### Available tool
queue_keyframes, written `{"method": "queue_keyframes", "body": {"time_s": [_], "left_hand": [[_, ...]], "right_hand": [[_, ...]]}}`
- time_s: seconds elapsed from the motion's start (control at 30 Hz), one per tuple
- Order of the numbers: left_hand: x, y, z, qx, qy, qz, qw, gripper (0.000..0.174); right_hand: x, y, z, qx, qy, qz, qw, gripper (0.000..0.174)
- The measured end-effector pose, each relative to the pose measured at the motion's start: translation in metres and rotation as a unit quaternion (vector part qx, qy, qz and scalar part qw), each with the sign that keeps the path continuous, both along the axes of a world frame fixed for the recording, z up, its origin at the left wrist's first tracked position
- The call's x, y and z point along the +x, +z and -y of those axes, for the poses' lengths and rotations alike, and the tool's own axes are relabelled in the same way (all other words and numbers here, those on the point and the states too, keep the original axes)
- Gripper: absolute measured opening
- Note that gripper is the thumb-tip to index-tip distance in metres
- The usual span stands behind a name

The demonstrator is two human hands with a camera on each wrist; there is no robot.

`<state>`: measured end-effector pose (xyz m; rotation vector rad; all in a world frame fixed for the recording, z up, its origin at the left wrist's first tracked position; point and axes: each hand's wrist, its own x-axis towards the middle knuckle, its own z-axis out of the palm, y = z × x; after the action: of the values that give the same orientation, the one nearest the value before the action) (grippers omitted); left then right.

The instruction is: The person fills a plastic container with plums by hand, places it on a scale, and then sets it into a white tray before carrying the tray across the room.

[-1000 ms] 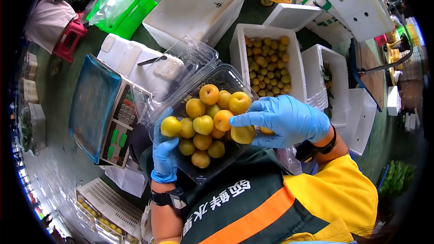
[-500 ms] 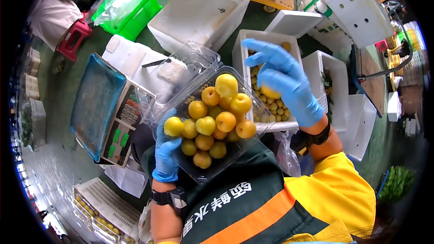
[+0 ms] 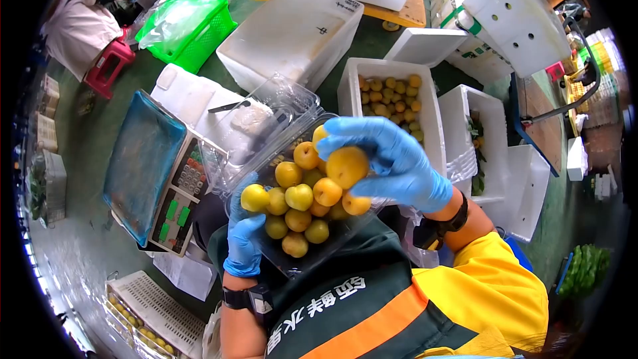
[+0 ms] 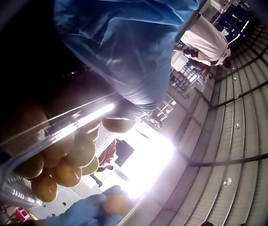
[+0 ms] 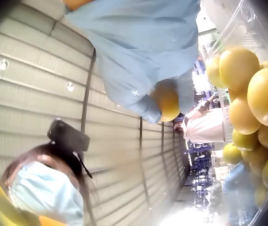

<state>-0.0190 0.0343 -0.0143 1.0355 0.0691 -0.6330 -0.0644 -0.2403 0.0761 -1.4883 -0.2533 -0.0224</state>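
My gloved left hand [image 3: 243,242] grips the near-left side of a clear plastic clamshell box [image 3: 290,262], its thumb at the rim. Yellow and orange plums [image 3: 298,197] are heaped in the box, and its clear lid [image 3: 286,101] stands open on the far side. Above the heap's right side, my gloved right hand [image 3: 405,163] holds a yellow-orange plum [image 3: 347,167] between thumb and fingers. This plum [image 5: 169,103] also shows at the fingertips in the right wrist view. The blue glove [image 4: 124,52] covers much of the left wrist view.
A white foam box [image 3: 435,139] of plums stands beyond my right hand. To the left sits a scale [image 3: 149,166] with a blue-covered pan. Closed foam box [image 3: 292,30] and green crate [image 3: 189,26] stand farther back. A person [image 3: 83,26] is at the far left.
My right hand first left a plum on the heap, then swung out over the foam box. Now it is back above the clamshell with another plum. The left hand keeps its hold.
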Motion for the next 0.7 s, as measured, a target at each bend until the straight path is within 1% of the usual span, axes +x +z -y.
{"method": "queue_keyframes", "body": {"time_s": [0.03,0.07,0.1,0.17,0.2,0.23,0.3,0.4,0.5,0.53,0.63,0.7], "left_hand": [[0.0,0.001,0.0,-0.001,0.0,0.002,1.0,0.071],[0.0,0.0,0.001,0.0,0.0,-0.006,1.0,0.071],[0.0,-0.001,0.0,-0.002,-0.002,-0.002,1.0,0.071],[0.0,-0.004,-0.001,-0.007,-0.005,0.005,1.0,0.071],[0.0,-0.006,-0.002,-0.009,-0.005,0.004,1.0,0.071],[0.0,-0.008,-0.003,-0.011,-0.005,0.003,1.0,0.072],[0.0,-0.008,-0.003,-0.009,-0.004,0.005,1.0,0.072],[0.0,-0.005,-0.001,-0.005,0.0,0.01,1.0,0.072],[-0.001,-0.01,-0.002,-0.004,0.01,0.009,1.0,0.072],[-0.001,-0.011,-0.003,-0.001,0.014,0.013,1.0,0.072],[0.001,-0.004,-0.003,0.003,0.013,0.004,1.0,0.072],[0.001,-0.005,-0.002,-0.009,0.003,-0.007,1.0,0.072]], "right_hand": [[0.004,0.0,-0.002,-0.176,0.009,0.095,0.98,0.067],[0.008,0.003,-0.009,-0.211,0.05,0.093,0.972,0.065],[0.012,0.012,-0.014,-0.275,0.058,0.139,0.95,0.07],[0.019,0.019,-0.001,-0.412,-0.065,0.172,0.892,0.065],[0.026,0.011,0.012,-0.496,-0.099,0.187,0.842,0.059],[0.027,0.007,0.017,-0.524,-0.092,0.16,0.831,0.052],[0.026,0.002,0.01,-0.611,-0.077,0.086,0.783,0.049],[0.032,-0.024,-0.003,-0.626,-0.168,0.14,0.749,0.045],[0.037,-0.032,-0.006,-0.616,-0.17,0.144,0.755,0.042],[0.037,-0.027,-0.002,-0.555,-0.155,0.142,0.805,0.042],[0.027,-0.025,0.015,-0.43,-0.126,0.213,0.868,0.045],[0.022,-0.033,0.021,-0.377,-0.083,0.18,0.905,0.043]]}}
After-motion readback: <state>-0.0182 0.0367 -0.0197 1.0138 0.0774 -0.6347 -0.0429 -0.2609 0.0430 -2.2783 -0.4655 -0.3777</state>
